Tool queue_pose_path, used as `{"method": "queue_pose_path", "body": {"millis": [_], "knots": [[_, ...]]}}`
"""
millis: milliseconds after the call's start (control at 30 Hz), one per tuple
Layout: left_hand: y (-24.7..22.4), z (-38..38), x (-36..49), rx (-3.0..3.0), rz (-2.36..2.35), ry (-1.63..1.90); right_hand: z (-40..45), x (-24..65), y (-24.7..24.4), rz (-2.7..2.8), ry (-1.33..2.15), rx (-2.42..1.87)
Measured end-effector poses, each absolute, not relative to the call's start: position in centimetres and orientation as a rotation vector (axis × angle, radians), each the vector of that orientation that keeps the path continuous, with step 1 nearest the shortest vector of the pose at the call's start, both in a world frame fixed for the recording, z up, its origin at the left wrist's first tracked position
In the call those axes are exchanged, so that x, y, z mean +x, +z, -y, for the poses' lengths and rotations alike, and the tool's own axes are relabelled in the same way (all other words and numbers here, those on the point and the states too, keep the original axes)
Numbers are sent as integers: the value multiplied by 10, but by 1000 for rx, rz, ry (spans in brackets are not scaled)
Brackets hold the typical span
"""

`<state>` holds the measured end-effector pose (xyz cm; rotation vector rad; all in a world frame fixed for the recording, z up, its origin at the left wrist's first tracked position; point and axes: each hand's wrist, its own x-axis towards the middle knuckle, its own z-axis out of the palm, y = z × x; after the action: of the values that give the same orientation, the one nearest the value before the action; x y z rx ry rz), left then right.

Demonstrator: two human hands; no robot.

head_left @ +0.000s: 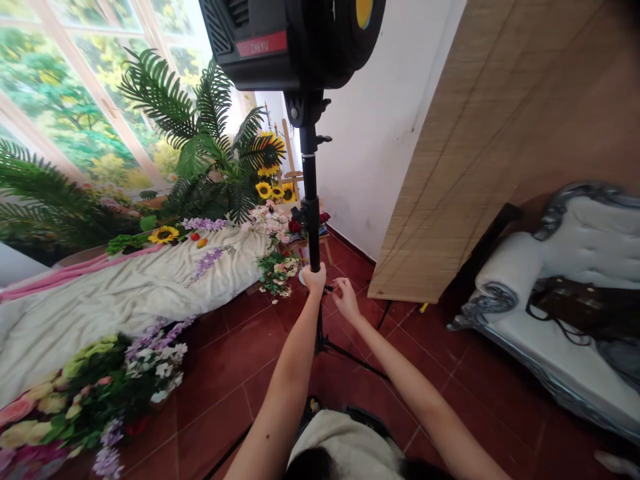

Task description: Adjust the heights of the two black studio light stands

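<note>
Straight ahead stands a black light stand (313, 233) with a large black studio light (300, 40) on its top. My left hand (314, 279) is wrapped round the stand's pole at about mid height. Just to its right, my right hand (345, 297) has its fingers bent together at a small black locking knob (329, 288) on the pole. Part of the knob is hidden by the fingers. Below my hands the stand's legs (350, 357) spread over the floor.
On the left, a bed-like surface with a white cloth (225, 267) carries artificial flowers and fruit. Palm leaves (215, 133) rise behind it. A bamboo blind (425, 180) leans at the right, near a white tufted sofa (565, 267) holding a dark bag (575, 307). Red tiles (240, 353) cover the floor.
</note>
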<state>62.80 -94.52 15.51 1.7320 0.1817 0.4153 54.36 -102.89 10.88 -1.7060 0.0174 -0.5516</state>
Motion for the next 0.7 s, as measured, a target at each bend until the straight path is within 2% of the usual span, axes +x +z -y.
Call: {"method": "queue_pose_path", "body": {"millis": [167,500,700], "knots": [[157,946,628,1756,-208,407,1040,522,109,31,-467,-1913],[148,947,634,1740,-181,424,1053,530,119,194,-353,-2002],[142,947,640,1803,-168,459,1049,511,79,229,-275,-2174]]}}
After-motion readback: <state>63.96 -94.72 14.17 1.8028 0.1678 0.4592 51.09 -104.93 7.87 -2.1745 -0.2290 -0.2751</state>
